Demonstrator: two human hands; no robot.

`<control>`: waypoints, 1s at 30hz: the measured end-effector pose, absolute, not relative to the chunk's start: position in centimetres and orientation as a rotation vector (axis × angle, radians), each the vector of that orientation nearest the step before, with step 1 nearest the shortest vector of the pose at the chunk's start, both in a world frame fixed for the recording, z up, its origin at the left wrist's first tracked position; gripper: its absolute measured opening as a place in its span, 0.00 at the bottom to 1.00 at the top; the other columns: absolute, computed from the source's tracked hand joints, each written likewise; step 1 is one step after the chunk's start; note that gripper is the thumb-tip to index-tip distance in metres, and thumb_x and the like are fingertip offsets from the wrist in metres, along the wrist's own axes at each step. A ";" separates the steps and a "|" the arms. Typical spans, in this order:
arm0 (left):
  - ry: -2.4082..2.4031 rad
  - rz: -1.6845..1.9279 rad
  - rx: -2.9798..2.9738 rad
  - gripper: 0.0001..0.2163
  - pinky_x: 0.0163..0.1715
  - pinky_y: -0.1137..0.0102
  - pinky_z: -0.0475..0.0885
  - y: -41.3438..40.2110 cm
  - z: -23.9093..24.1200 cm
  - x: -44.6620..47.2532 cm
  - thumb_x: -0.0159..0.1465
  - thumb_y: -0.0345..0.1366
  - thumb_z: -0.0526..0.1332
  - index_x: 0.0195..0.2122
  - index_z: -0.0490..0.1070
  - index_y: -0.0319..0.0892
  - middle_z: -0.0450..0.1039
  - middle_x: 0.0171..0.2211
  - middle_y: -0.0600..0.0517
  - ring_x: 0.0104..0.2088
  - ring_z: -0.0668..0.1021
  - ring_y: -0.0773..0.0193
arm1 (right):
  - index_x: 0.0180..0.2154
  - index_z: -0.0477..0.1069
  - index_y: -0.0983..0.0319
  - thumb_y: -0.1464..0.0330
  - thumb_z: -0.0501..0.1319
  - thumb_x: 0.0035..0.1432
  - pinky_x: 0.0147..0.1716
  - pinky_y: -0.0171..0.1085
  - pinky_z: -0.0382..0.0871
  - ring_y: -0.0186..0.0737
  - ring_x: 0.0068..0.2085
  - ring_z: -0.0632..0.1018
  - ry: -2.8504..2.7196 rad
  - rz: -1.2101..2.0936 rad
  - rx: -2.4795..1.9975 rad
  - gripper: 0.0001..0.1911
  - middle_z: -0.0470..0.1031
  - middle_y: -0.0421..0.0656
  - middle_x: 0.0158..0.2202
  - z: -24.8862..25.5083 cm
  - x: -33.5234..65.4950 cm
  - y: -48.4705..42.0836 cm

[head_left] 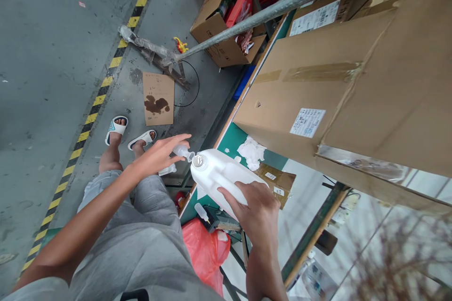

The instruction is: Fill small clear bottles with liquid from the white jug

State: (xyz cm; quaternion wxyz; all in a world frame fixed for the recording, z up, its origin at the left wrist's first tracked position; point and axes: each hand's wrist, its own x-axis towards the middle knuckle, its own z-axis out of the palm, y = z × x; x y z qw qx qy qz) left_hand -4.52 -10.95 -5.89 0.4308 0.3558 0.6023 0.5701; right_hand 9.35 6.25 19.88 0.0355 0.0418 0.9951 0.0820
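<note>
My right hand grips the handle of a white plastic jug, which is tilted with its uncapped mouth toward my left hand. My left hand pinches a small clear plastic bottle between thumb and fingers. The small bottle's open neck is right at the jug's mouth; whether the two touch I cannot tell. Below the jug, crumpled white tissue and a flattened piece of brown cardboard lie on the green tabletop. A small white squeeze bottle is near the table's edge.
Large cardboard boxes take up the table on the right. A metal pole crosses above an open carton on the floor. Stained cardboard lies near my feet. A red plastic bag hangs beside the table.
</note>
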 end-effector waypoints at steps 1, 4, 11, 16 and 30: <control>1.501 1.418 0.887 0.32 0.68 0.56 0.80 -11.0 -5.8 -4.5 0.77 0.39 0.65 0.80 0.61 0.49 0.87 0.64 0.45 0.65 0.86 0.49 | 0.34 0.79 0.61 0.52 0.65 0.79 0.28 0.41 0.72 0.42 0.25 0.75 3.059 0.253 0.129 0.23 0.74 0.39 0.23 19.9 9.4 6.2; 1.507 1.396 0.886 0.32 0.69 0.57 0.79 -11.0 -5.7 -4.6 0.77 0.38 0.65 0.81 0.60 0.50 0.86 0.64 0.46 0.66 0.86 0.50 | 0.34 0.80 0.61 0.52 0.65 0.79 0.28 0.41 0.72 0.42 0.25 0.75 3.060 0.257 0.137 0.23 0.75 0.39 0.23 19.9 9.4 6.2; 1.514 1.403 0.902 0.32 0.66 0.57 0.81 -10.9 -5.9 -4.6 0.77 0.39 0.65 0.81 0.60 0.51 0.87 0.64 0.46 0.66 0.86 0.49 | 0.34 0.80 0.61 0.52 0.65 0.79 0.28 0.41 0.71 0.42 0.25 0.74 3.055 0.264 0.150 0.24 0.73 0.39 0.23 19.9 9.5 6.3; 1.513 1.391 0.895 0.32 0.66 0.57 0.81 -10.9 -5.3 -4.9 0.77 0.37 0.66 0.80 0.61 0.50 0.87 0.64 0.46 0.66 0.86 0.50 | 0.34 0.80 0.61 0.52 0.65 0.79 0.29 0.40 0.71 0.41 0.25 0.74 3.052 0.264 0.140 0.24 0.72 0.38 0.23 19.8 9.6 6.4; 1.521 1.380 0.901 0.29 0.69 0.56 0.79 -11.0 -4.1 -5.6 0.79 0.34 0.65 0.78 0.61 0.47 0.87 0.64 0.47 0.66 0.85 0.51 | 0.35 0.80 0.60 0.52 0.67 0.78 0.28 0.39 0.69 0.41 0.26 0.74 3.053 0.220 0.156 0.22 0.72 0.38 0.23 19.9 9.5 6.5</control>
